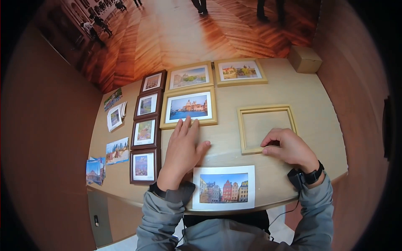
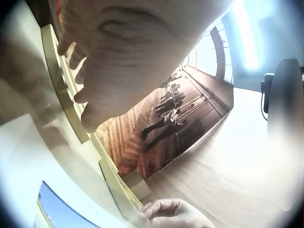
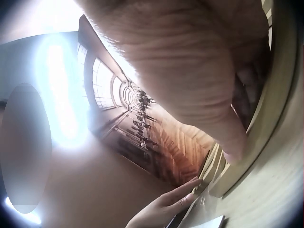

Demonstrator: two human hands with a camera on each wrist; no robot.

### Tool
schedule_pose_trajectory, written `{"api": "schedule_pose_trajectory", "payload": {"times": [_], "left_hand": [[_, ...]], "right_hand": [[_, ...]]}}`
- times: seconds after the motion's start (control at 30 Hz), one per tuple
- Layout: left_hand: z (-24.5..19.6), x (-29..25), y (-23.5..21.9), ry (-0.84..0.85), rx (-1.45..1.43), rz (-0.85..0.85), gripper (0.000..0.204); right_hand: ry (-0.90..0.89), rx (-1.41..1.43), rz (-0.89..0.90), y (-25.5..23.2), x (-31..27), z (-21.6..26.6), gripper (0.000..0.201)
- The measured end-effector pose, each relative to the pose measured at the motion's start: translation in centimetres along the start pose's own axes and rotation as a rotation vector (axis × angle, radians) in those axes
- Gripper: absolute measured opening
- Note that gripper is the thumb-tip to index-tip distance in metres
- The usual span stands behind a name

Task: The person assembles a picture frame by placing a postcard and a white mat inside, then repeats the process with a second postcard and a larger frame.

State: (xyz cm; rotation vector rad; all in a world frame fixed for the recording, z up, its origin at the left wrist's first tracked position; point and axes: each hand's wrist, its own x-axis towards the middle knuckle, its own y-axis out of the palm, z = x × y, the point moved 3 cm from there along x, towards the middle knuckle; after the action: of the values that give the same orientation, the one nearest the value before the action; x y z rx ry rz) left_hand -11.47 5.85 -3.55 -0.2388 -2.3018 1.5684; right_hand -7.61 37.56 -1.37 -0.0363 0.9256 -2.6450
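Note:
In the head view an empty light wood frame [image 1: 245,134] lies at the right, and my right hand [image 1: 291,150] pinches its lower edge near the right corner. My left hand [image 1: 182,148] rests with fingers spread on the lower edge of a light wood frame [image 1: 214,113] holding a waterfront picture [image 1: 188,106]. In the left wrist view the left hand [image 2: 123,61] lies along a pale frame edge. The right wrist view shows the right hand [image 3: 199,71] against the frame rim [image 3: 270,118]. A white-bordered print of colourful houses [image 1: 224,187] lies near the table's front edge.
Several dark frames [image 1: 158,142] stand in a column left of the light frames. Two more light frames [image 1: 169,81] [image 1: 263,77] lie at the back. Loose prints [image 1: 117,150] are at the left, and a small box [image 1: 305,60] sits at the back right corner.

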Motion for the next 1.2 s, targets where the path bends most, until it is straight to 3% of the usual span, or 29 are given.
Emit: {"api": "schedule_pose_trajectory", "payload": {"times": [0.07, 0.17, 1.2], "left_hand": [[0.08, 0.18, 0.34, -0.011, 0.029, 0.076, 0.078], [-0.23, 0.19, 0.46, -0.009, 0.063, 0.082, 0.081], [-0.18, 0.18, 0.25, -0.017, 0.101, 0.099, 0.081]], "right_hand": [[-0.024, -0.028, -0.002, 0.14, -0.03, -0.33, 0.017], [-0.041, -0.055, 0.008, 0.11, -0.02, -0.29, 0.017], [-0.013, -0.077, -0.003, 0.41, -0.05, -0.01, 0.017]]}}
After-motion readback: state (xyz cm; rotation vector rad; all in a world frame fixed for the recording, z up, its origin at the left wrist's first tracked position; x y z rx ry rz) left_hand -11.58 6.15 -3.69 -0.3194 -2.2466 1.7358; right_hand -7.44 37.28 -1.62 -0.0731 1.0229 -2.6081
